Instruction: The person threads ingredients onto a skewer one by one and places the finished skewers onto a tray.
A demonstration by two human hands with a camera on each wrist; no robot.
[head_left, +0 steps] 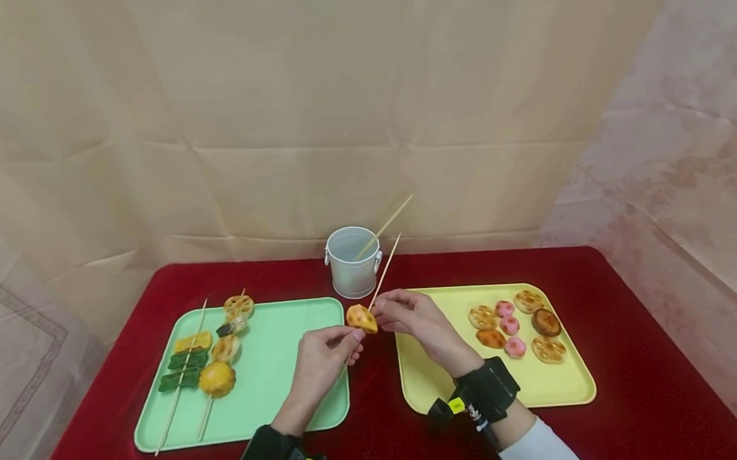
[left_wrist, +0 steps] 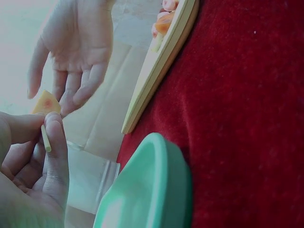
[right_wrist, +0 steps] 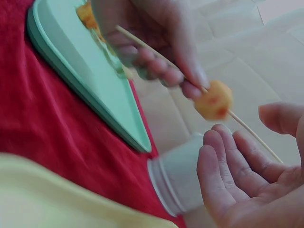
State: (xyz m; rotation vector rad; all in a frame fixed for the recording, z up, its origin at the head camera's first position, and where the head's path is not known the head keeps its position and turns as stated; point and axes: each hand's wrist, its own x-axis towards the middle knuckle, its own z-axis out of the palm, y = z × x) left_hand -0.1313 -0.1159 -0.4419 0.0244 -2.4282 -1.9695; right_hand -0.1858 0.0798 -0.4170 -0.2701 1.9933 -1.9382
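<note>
My left hand (head_left: 324, 361) pinches a thin bamboo skewer (head_left: 386, 271) between thumb and forefinger, over the gap between two trays. On the skewer sits a yellow-orange food piece (head_left: 361, 318) with browned spots, right at the left fingertips. In the right wrist view, the skewer's lower end (right_wrist: 137, 42) sticks out past the left hand, and its other part runs beyond the food piece (right_wrist: 213, 100). My right hand (head_left: 420, 324) is just right of the piece. Its fingers (right_wrist: 240, 161) are relaxed, with the thumb apart from them, close beside the skewer.
A green tray (head_left: 284, 408) on the left bears two loaded skewers. The yellow tray (head_left: 433, 386) on the right holds lotus-root slices (head_left: 548, 350), pink pieces (head_left: 515, 348) and a brown round (head_left: 546, 322). Behind, a small white bucket (head_left: 354, 279) contains a bare skewer (head_left: 395, 213).
</note>
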